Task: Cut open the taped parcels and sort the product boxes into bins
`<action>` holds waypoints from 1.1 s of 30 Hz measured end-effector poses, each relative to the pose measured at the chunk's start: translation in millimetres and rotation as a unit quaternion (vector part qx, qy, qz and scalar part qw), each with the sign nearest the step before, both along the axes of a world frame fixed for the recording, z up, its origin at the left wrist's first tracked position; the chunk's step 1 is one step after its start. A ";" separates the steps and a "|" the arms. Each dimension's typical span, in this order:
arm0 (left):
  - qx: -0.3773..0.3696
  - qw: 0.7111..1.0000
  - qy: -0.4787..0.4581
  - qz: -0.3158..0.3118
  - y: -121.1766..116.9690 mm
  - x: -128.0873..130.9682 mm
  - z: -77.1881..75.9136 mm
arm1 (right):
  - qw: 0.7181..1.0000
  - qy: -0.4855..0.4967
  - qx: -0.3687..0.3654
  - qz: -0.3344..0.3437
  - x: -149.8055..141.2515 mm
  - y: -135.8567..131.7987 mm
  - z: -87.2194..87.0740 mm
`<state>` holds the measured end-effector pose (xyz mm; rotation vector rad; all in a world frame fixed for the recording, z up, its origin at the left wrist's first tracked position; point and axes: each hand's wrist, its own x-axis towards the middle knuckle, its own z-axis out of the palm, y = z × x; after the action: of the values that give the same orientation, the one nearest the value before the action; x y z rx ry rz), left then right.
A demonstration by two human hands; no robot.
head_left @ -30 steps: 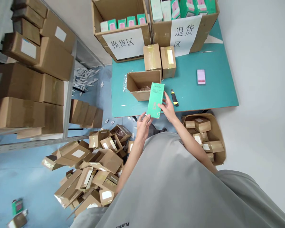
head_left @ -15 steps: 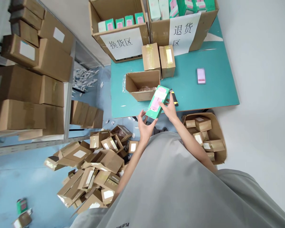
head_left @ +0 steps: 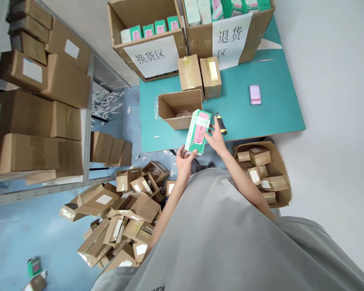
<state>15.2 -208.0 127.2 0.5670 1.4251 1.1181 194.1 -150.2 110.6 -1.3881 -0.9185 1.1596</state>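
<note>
Between my two hands is a green and white product box (head_left: 199, 129) with a pink picture on its front, held above the table's near edge. My left hand (head_left: 184, 161) grips its lower end, thumb on the front. The thumb of my right hand (head_left: 215, 139) lies on the front and its fingers are at the right side. Just behind the product box stands an open cardboard box (head_left: 173, 111) with clear plastic wrap inside. A black and yellow box cutter (head_left: 221, 123) lies beside my right hand.
Two taped cartons (head_left: 190, 72) stand behind the open box, before two large labelled boxes (head_left: 156, 56) holding more product boxes. A blurred pink item (head_left: 255, 95) lies on the teal table (head_left: 276, 117). Below are a carton bin (head_left: 283, 161) and a heap of cardboard boxes (head_left: 142, 208); shelves stand left.
The product box has turned in my hands, so its white side now shows at the left and it stands straighter. The view has shifted slightly.
</note>
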 end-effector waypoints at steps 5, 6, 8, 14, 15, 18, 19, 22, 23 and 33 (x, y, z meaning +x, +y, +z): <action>0.119 0.980 0.158 -0.016 -8.8 0.2 7.8 | 1.000 -0.008 -0.002 0.003 -3.6 -0.1 -2.5; 0.138 0.976 0.169 -0.024 -10.7 0.2 9.4 | 1.000 -0.008 0.003 0.011 -3.8 0.4 -3.3; 0.157 0.973 0.166 -0.039 -13.3 0.1 10.7 | 1.000 0.000 0.007 0.022 -3.4 1.4 -4.5; 0.047 0.999 -0.003 -0.010 -11.7 -4.3 1.6 | 0.999 0.035 -0.012 -0.040 -2.1 2.1 -4.6; 0.023 0.999 -0.031 -0.006 -11.1 -5.7 0.6 | 0.998 0.033 -0.013 -0.048 -2.2 1.5 -3.8; -0.023 0.996 -0.087 -0.021 -9.0 -9.3 1.1 | 0.998 0.027 -0.016 -0.050 -2.2 -0.5 -0.4; -0.027 0.994 -0.098 -0.031 -7.8 -9.9 2.3 | 0.998 0.028 -0.016 -0.047 -2.0 -1.0 0.7; -0.023 0.992 -0.118 -0.046 -1.1 -10.5 7.1 | 0.999 0.026 0.004 -0.043 0.1 -1.0 2.5; -0.021 0.992 -0.118 -0.045 2.1 -10.9 8.6 | 0.999 0.019 0.017 -0.042 1.3 -0.7 2.5; 0.049 0.999 0.009 0.018 35.0 -39.9 3.3 | 0.999 0.010 -0.005 -0.039 16.9 -6.6 -4.3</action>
<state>-24.7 -173.0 130.5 0.6245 1.4067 1.2188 211.0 -156.7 106.3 -1.4058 -0.8388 1.1171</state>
